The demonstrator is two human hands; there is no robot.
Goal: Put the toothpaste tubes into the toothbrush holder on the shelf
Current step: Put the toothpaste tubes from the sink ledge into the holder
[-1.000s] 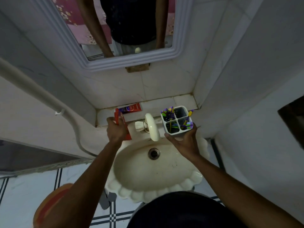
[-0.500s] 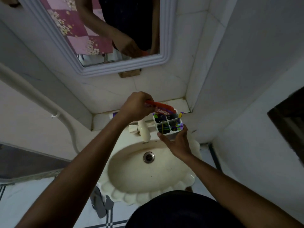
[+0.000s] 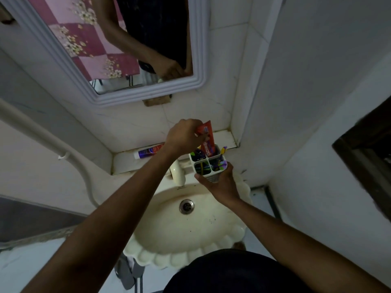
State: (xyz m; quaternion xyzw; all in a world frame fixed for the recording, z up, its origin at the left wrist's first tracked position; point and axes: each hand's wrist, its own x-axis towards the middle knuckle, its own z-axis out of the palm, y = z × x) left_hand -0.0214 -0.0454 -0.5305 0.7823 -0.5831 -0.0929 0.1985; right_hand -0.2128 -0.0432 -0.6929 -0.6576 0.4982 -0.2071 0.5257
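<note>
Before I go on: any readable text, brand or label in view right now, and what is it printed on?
Red toothpaste tube in the left hand: white lettering, apparently "CLOSEUP", not sharp enough to confirm.
Second tube lying on the shelf: label blurred, unreadable.
Toothbrush holder: no text visible.

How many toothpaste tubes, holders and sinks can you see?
Toothpaste tubes: 2, a red tube in the left hand and one lying on the shelf
Toothbrush holders: 1, in the right hand
Sinks: 1
Total: 4
</note>
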